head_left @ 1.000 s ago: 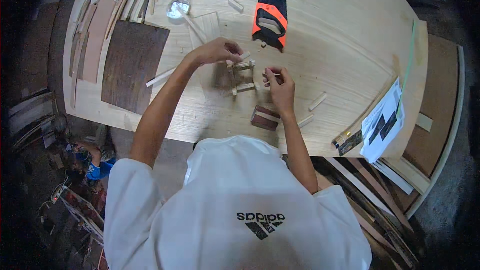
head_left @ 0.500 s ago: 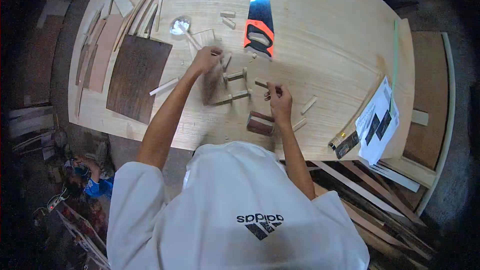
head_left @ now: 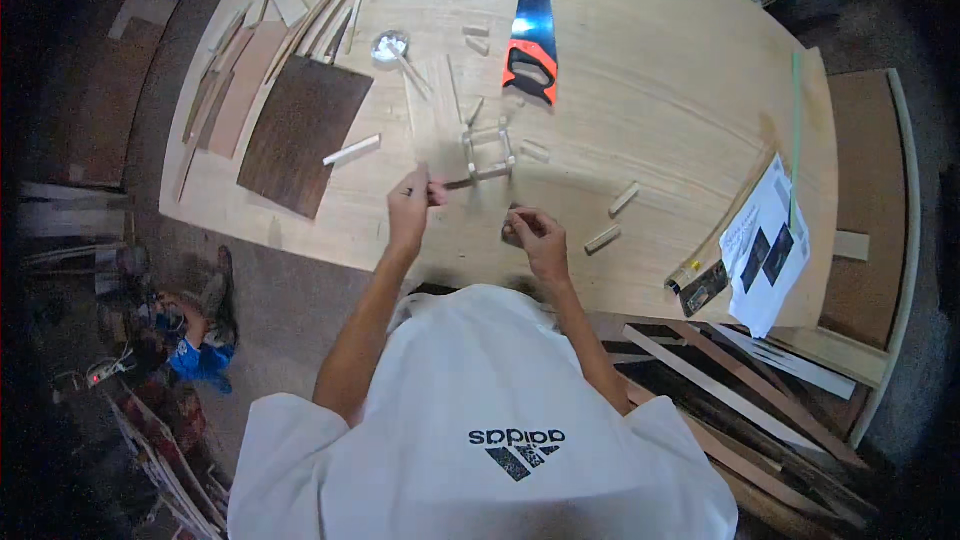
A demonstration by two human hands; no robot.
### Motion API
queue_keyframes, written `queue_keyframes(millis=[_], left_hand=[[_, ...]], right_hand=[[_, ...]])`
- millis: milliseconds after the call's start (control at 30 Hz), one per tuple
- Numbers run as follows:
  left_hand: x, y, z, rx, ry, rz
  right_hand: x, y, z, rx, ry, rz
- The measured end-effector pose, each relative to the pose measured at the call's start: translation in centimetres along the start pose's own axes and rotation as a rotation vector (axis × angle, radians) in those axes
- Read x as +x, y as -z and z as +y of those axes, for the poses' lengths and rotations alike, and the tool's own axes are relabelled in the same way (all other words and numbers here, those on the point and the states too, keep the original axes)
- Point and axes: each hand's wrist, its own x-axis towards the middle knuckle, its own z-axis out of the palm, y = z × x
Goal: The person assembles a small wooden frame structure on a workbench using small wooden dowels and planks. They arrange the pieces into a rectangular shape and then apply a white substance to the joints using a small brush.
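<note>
at the left, the dark board (head_left: 305,135) and the bowl (head_left: 390,48) lie beyond the left hand (head_left: 408,205). the left forearm rises almost straight from below, and the hand is just beside the lower left corner of the frame (head_left: 490,152). its fingers look narrow, near a thin dark strip (head_left: 458,184); because of blur, i cannot tell if they hold it.

the frame is on the surface (head_left: 660,90), between the two hands and a little beyond them. it looks light and thin, so i think it is better to steady it low, at one corner, with one hand, and to push only gently with the other, so that the corners do not twist. the short stick (head_left: 536,151) just right of it should not be knocked.

the right forearm leans inward to the left, and the right hand (head_left: 538,238) is nearer to the body. its fingers are close together at a dark block (head_left: 508,232), partly hidden; whether they grip it, i cannot tell. further right, two loose sticks (head_left: 624,198) lie apart from the work.
</note>
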Motion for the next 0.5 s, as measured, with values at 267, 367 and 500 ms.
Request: queue_keyframes(millis=[267, 367, 500], left_hand=[[-9.9, -5.4, -1.1, -0.154, 0.12, -0.247], [-11.7, -6.6, -1.1, -0.157, 0.118, -0.335], [-12.6, -7.4, -0.2, -0.326, 0.089, -0.418]], right_hand=[[-2.2, -1.4, -0.2, -0.044, 0.154, -0.161], [-2.6, -0.4, 0.4, -0.197, 0.317, -0.105], [-5.6, 0.6, -1.9, -0.237, 0.388, -0.059]])
